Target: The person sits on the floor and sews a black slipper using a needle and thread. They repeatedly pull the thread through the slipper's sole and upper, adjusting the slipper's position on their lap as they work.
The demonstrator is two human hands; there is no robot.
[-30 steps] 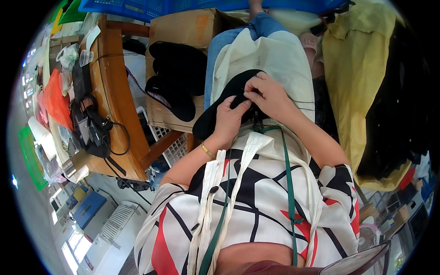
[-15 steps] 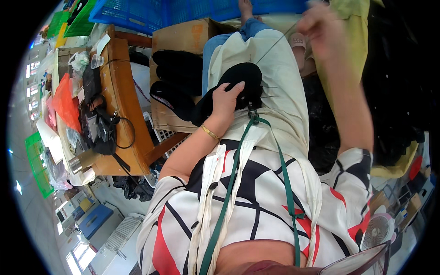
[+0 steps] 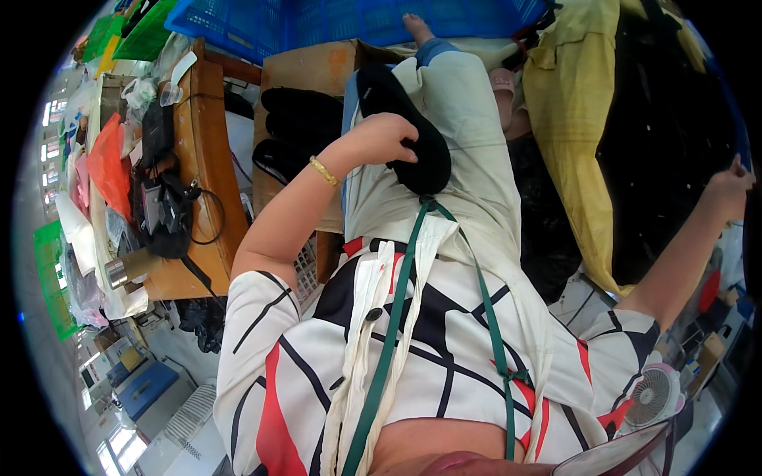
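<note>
A black slipper (image 3: 413, 131) lies tilted over my lap, sole-shaped and dark all over. My left hand (image 3: 381, 141), with a gold bracelet at the wrist, grips its side, thumb and fingers closed on the edge. Far out to the right, my right hand (image 3: 729, 190) is raised with its fingertips pinched together. A thin dark thread (image 3: 492, 147) crosses the pale apron (image 3: 468, 103) to the right of the slipper; its far end is too fine to follow up to the pinched fingers.
Several black slippers (image 3: 298, 127) rest at a cardboard box (image 3: 305, 70) on my left, beside a cluttered wooden table (image 3: 210, 159). A blue plastic crate (image 3: 317, 28) stands ahead. Yellow cloth (image 3: 575, 119) and black material (image 3: 659, 143) fill the right side. A fan (image 3: 655, 393) stands behind right.
My right hand has swung outward and down to the far right, away from the slipper. My left hand has turned the slipper, whose far end now points up and left.
</note>
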